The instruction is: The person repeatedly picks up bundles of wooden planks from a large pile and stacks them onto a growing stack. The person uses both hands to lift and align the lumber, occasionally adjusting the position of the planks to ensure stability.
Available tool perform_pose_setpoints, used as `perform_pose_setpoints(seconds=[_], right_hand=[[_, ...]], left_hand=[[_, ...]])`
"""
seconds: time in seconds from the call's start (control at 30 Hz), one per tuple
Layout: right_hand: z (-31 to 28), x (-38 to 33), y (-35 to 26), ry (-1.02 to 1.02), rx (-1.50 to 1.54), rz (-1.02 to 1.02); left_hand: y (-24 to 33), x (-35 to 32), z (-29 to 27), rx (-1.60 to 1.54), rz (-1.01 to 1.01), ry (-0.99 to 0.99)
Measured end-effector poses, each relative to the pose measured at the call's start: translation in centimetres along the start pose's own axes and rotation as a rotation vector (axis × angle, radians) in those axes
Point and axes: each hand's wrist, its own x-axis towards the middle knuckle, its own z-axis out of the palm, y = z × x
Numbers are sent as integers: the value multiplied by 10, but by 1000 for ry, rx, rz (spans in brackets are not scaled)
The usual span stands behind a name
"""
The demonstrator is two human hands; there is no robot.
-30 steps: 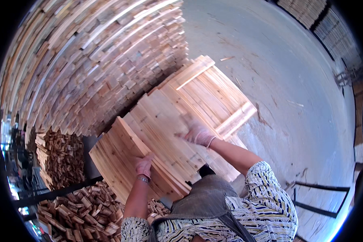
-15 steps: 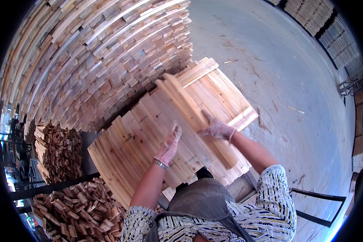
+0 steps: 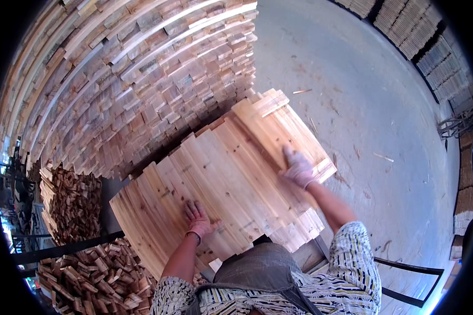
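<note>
A broad stack of pale wooden boards (image 3: 223, 157) lies before me, its top layer set side by side. My left hand (image 3: 200, 220), in a light knitted glove, rests on the left part of the boards with fingers spread. My right hand (image 3: 299, 169), gloved too and slightly blurred, lies over a board (image 3: 263, 131) near the stack's right side, its fingers stretched out. Beyond that board, a lower part of the stack shows, with a crosswise strip (image 3: 270, 103) at its far end. Neither hand is wrapped round a board.
A tall wall of stacked wood pieces (image 3: 157, 89) rises close behind the boards at the left. Heaps of short offcuts (image 3: 97, 275) lie at lower left, by a dark metal bar (image 3: 73, 249). A black frame (image 3: 410, 268) stands at lower right. Wood scraps litter the grey floor (image 3: 373, 126).
The blurred boards by my right hand have moved right and now lie on the stack. My right hand has shifted right; my left has come down flat onto the boards, further left.
</note>
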Motion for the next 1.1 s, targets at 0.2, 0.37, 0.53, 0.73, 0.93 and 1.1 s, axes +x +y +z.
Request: perform_pose_setpoints(seconds=[0.2,0.37,0.53,0.73,0.93,1.1], right_hand=[[20,9,11,32,-87,101],[16,16,15,-19,67,152],[-18,36,74,55,53,55],[20,30,60,82,-60,182],[-19,27,-12,-58,-67,237],[62,42,83,227,-394,204]], left_hand=[[-12,10,19,18,57,105],[-10,2,10,41,38,45],[-6,5,9,42,80,78],[-7,4,14,36,44,46],[-30,7,35,-162,271,200],[-4,-9,1,-112,116,340]])
